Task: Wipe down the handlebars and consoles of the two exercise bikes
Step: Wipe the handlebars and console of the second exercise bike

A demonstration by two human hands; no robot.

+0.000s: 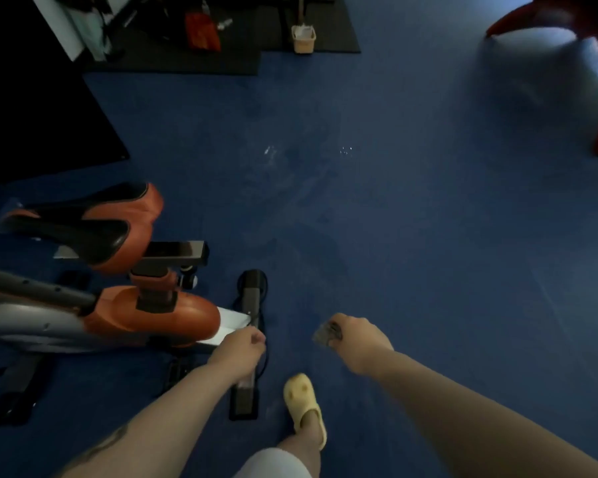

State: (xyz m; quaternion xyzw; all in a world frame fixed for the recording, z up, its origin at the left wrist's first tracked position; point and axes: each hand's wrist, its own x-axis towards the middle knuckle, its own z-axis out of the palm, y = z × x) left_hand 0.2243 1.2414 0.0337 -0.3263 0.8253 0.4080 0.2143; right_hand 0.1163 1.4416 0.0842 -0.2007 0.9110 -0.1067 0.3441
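An orange and grey exercise bike (125,312) stands at the lower left, with its black and orange saddle (94,232) toward me. Its handlebars and console are out of view. My right hand (359,339) is closed around a small crumpled grey cloth (327,334), held over the blue floor right of the bike. My left hand (239,350) is a loose fist above the bike's black rear floor bar (249,339); I see nothing in it. A second machine (125,22) shows dimly at the top left.
The blue floor (394,219) stretches ahead with pale scuff marks. Black mats (221,60) lie at the top left, bearing a small beige basket (303,37) and an orange object (202,32). A red-legged seat (567,46) stands at the top right. My foot wears a yellow slipper (304,405).
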